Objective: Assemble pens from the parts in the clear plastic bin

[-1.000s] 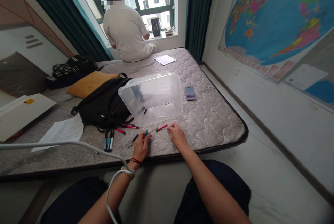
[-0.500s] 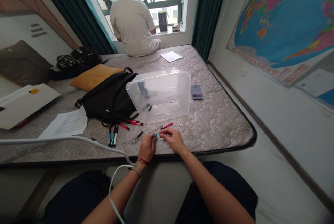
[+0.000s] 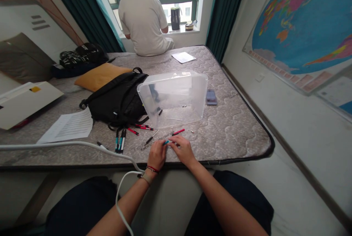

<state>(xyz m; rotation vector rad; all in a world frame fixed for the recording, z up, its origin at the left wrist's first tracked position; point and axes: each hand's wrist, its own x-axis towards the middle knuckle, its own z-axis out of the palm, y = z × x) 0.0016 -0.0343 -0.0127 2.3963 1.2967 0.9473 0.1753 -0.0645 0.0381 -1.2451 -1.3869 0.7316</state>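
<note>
My left hand [image 3: 157, 154] pinches a short teal pen barrel [image 3: 165, 142] just above the front edge of the mattress. Facing it, my right hand [image 3: 183, 150] has thumb and fingertips pressed together at the barrel's right end; what lies between them is too small to make out. Just beyond the hands lie a red pen part [image 3: 178, 132] and a dark pen part with a thin metal tip [image 3: 150, 140]. A tiny metal piece [image 3: 192, 131] rests to their right. Left of my hands, several black, teal and white pens [image 3: 120, 140] lie side by side.
A clear plastic bin [image 3: 176, 96] lies on its side with small pen parts inside. Red pens [image 3: 143, 127] lie by a black backpack [image 3: 118, 96]. A white cable [image 3: 82, 143] crosses at left, over my left wrist. A person [image 3: 143, 19] sits at the window.
My right fingertips have moved in to meet the teal barrel, closing the small gap between the hands. The view has shifted slightly.
</note>
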